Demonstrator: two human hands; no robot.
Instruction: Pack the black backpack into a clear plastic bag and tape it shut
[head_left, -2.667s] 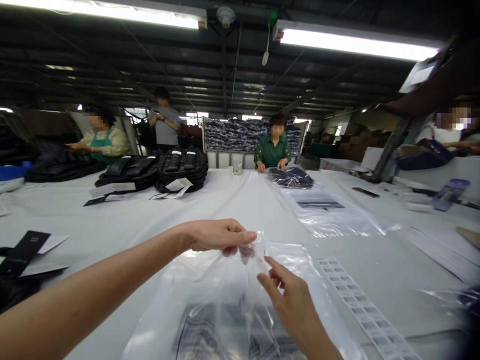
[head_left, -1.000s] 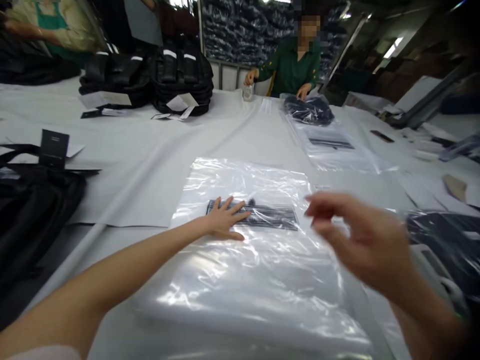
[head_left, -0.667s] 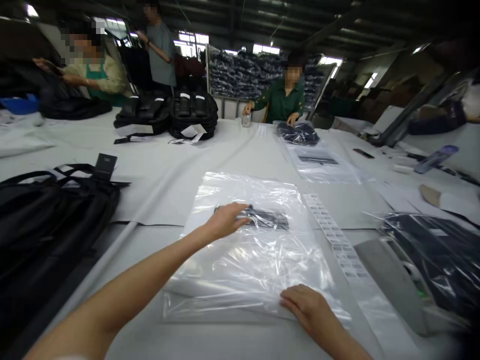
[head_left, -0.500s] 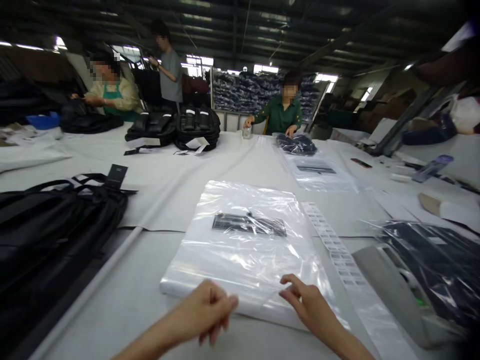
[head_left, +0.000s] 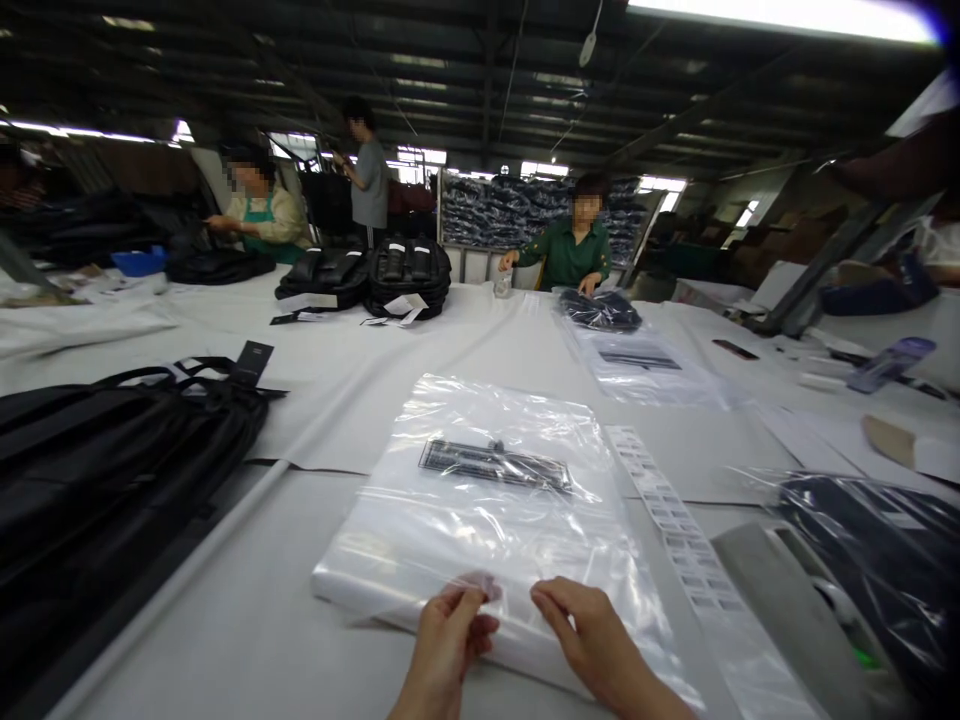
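Clear plastic bag [head_left: 480, 525] lying on the white table [head_left: 247, 610] right in front of us. Our left hand [head_left: 444, 640] has it pinched by the near edge; our right hand [head_left: 592, 630] is curled close by, but we can't tell if it's gripping anything.

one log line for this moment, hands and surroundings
left hand: pinching clear plastic bag, near edge; right hand: same edge, grip unclear; right side: label strip; left side: black bags

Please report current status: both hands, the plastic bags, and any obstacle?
Left hand at near edge of clear plastic bags, partly seen through them. Right hand beside it, grip unclear. Bags on table, black print upward. Label strip alongside, right.
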